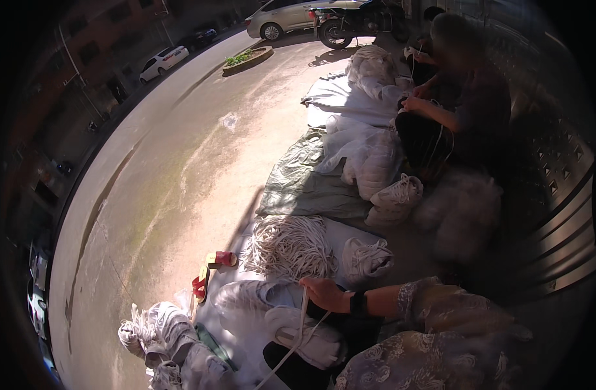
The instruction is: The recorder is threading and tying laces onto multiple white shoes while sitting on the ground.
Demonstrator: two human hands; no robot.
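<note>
My right hand (325,296), with a dark watch on its wrist, is closed around a white shoelace (303,318) and holds it up. From the fingers the lace runs down past a pale sneaker (309,338) and on toward the lower edge. That sneaker rests by my dark-clad legs, just below the hand. Another whitish shoe (252,296) lies to its left, somewhat blurred. Just beyond my hand is a heap of loose white shoelaces (288,244). My left hand is out of the picture.
Bundled shoes (181,338) lie at the lower left, near red sandals (200,286). A pale shoe bundle (366,257) sits right of the laces. Beyond are a green sheet (304,175), more bagged shoes (369,159) and a seated co-worker (473,91) handling laces. A metal bench (564,240) stands right.
</note>
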